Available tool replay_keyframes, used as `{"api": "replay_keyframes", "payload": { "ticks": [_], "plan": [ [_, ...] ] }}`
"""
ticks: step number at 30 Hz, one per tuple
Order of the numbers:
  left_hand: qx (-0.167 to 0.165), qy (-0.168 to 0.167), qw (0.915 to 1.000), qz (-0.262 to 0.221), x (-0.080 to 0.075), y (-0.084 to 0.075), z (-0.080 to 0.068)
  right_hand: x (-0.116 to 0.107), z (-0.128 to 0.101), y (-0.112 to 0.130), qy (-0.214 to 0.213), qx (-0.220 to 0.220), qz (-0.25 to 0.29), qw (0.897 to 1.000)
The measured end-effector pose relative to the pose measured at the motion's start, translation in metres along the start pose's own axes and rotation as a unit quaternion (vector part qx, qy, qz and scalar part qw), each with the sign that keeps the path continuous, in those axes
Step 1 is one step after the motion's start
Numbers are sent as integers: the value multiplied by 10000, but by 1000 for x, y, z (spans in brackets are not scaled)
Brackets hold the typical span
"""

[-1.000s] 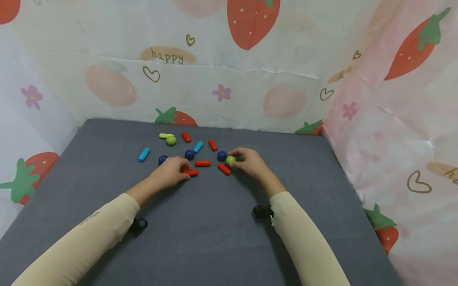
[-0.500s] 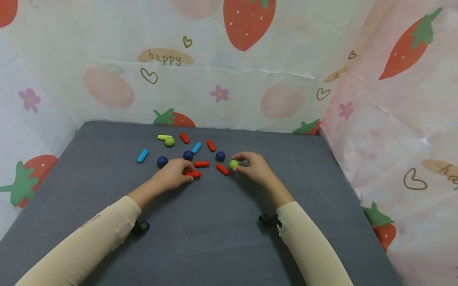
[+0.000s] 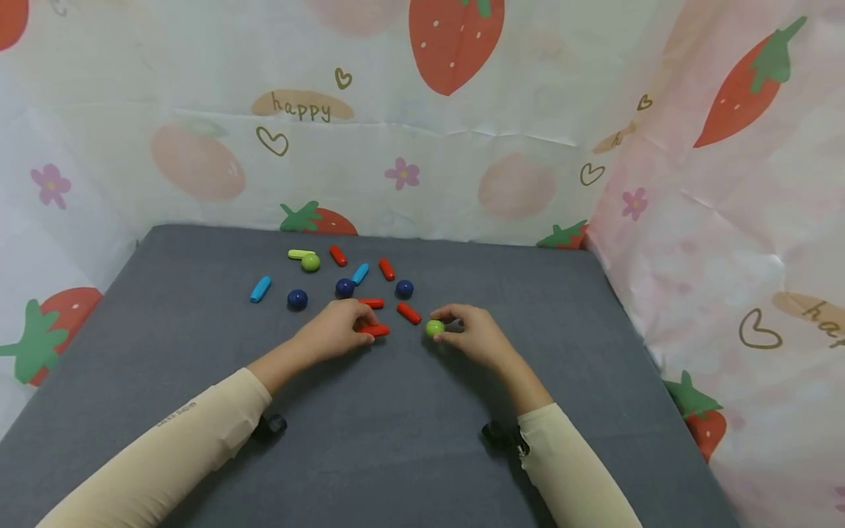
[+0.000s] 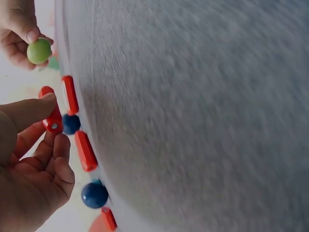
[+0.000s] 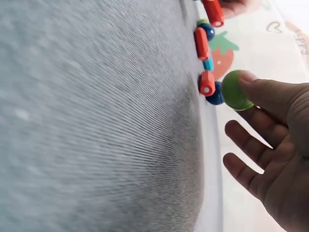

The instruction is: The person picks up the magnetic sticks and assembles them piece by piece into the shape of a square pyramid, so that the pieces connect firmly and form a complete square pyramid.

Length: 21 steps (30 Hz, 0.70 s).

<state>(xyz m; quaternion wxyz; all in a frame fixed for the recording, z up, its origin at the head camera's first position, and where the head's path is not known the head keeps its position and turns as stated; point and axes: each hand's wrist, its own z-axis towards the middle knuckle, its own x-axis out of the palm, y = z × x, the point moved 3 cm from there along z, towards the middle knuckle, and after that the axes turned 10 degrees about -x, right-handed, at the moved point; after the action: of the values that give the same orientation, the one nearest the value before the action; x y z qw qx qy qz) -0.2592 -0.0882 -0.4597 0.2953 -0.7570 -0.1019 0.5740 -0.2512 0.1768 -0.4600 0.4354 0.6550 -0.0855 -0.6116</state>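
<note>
Between thumb and fingers, my left hand [image 3: 335, 330] pinches a red stick [image 3: 376, 331]; the left wrist view shows a small shiny dot on the end of this red stick [image 4: 52, 116]. My right hand [image 3: 480, 339] pinches a green ball [image 3: 433, 328] with the thumb and a finger, its other fingers spread apart in the right wrist view. Both held things are off the cloth, a short gap apart and facing each other. Just behind them lie a red stick [image 3: 408, 313] and another red stick [image 3: 373, 303], partly hidden by the left hand.
Farther back on the grey cloth [image 3: 409, 440] lie three dark blue balls, one a blue ball [image 3: 298, 299] at left. Around them are a light blue stick [image 3: 260, 289], a second light blue stick [image 3: 360, 274], more red sticks, a lime stick [image 3: 300, 254] and another green ball [image 3: 310, 262].
My right hand has drawn the green ball away from the blue ball, toward me. The left hand has carried the red stick right and slightly nearer, closer to the green ball.
</note>
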Motion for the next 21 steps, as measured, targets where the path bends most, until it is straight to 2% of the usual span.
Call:
{"api": "replay_keyframes", "payload": {
  "ticks": [13, 21],
  "plan": [
    [239, 163, 9995, -159, 21, -20, 8, 13, -7, -7, 90, 165, 285, 9994],
    [186, 261, 9993, -193, 30, -28, 13, 16, -9, -10, 58, 149, 235, 9996]
  ]
}}
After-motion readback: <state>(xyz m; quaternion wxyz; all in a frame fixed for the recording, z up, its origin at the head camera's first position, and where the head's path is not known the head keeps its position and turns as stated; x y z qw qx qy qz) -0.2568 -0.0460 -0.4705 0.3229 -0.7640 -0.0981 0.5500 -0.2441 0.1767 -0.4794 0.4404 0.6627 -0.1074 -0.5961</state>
